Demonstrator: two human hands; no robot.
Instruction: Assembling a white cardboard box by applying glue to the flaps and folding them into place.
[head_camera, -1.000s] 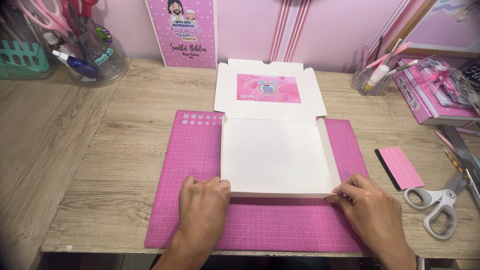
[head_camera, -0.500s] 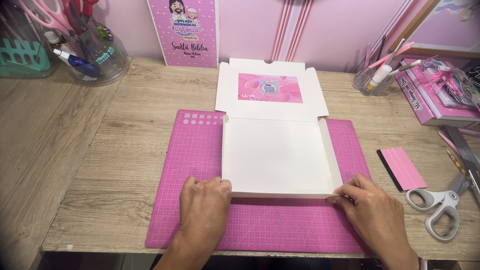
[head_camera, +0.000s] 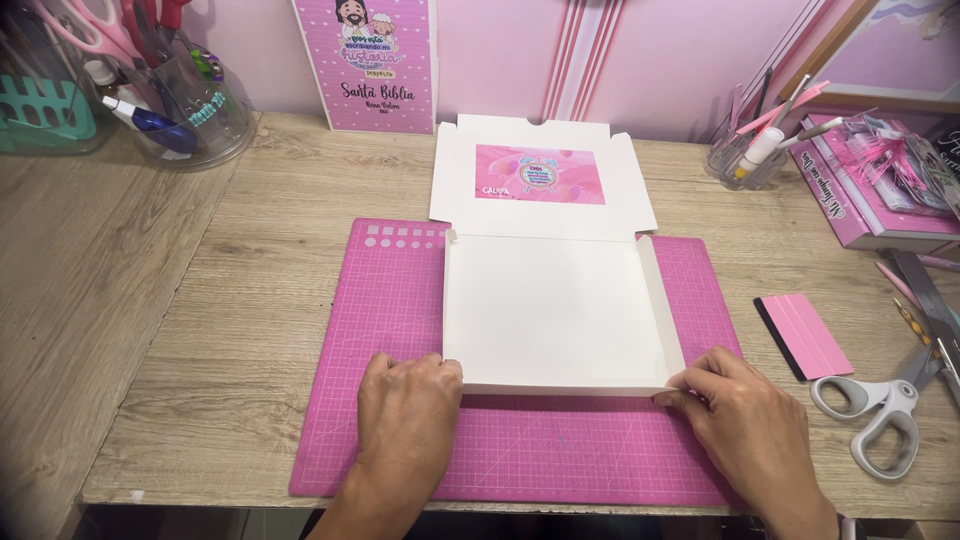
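- Since the wooden worktop (head_camera: 250, 300) is the biggest thing in view, starting there: it carries the whole setup, with a pink cutting mat (head_camera: 400, 330) laid square in the middle of it.
- On the mat sits the white cardboard box (head_camera: 555, 310), half-formed. Its base lies on the mat, its left and right walls are standing, and its lid lies open flat on the far side with a pink label on it.
- Both hands are at the box's near wall. The left hand (head_camera: 405, 405) lies palm down at the near left corner, fingers flat and pressing, not wrapped round anything.
- The right hand (head_camera: 745, 415) has its fingertips pinching the near right corner, a light grip on the card edge only.
- Looks to me like the near wall is being folded up and creased. Next move probably calls for even pressure along that fold so the corners stay square.
- Off right: white-handled scissors (head_camera: 880, 415), and a small pink squeegee (head_camera: 805, 335), both untouched.
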